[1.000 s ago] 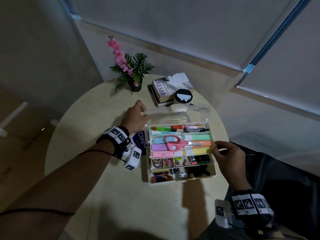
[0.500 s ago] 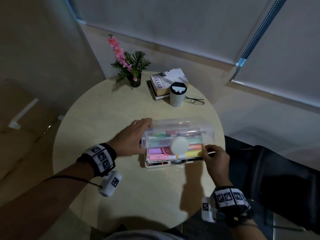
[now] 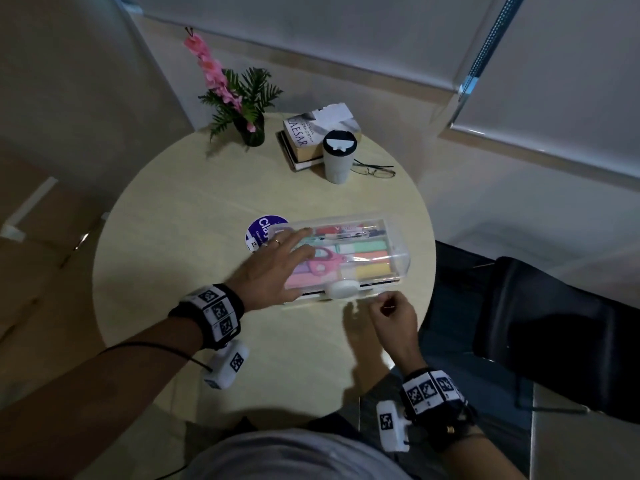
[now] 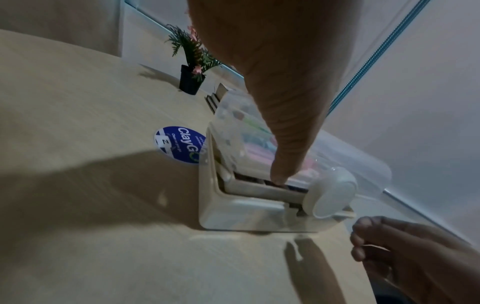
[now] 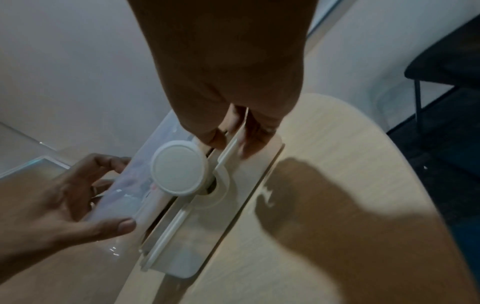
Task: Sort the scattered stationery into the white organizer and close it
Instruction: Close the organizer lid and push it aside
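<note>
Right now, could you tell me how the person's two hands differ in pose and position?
The left hand lies flat, fingers spread, on the clear plastic organizer lid; the right hand has curled fingers at the white base's front edge. Both touch the organizer.

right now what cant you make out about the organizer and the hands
- White organizer latch: left wrist view shows a gap under the clear lid; whether it is engaged is unclear.
- Lower compartments: hidden in all views by the lid and upper tray.
- Right hand: fingertips blurred in head view.
- Left hand palm: hidden.
</note>
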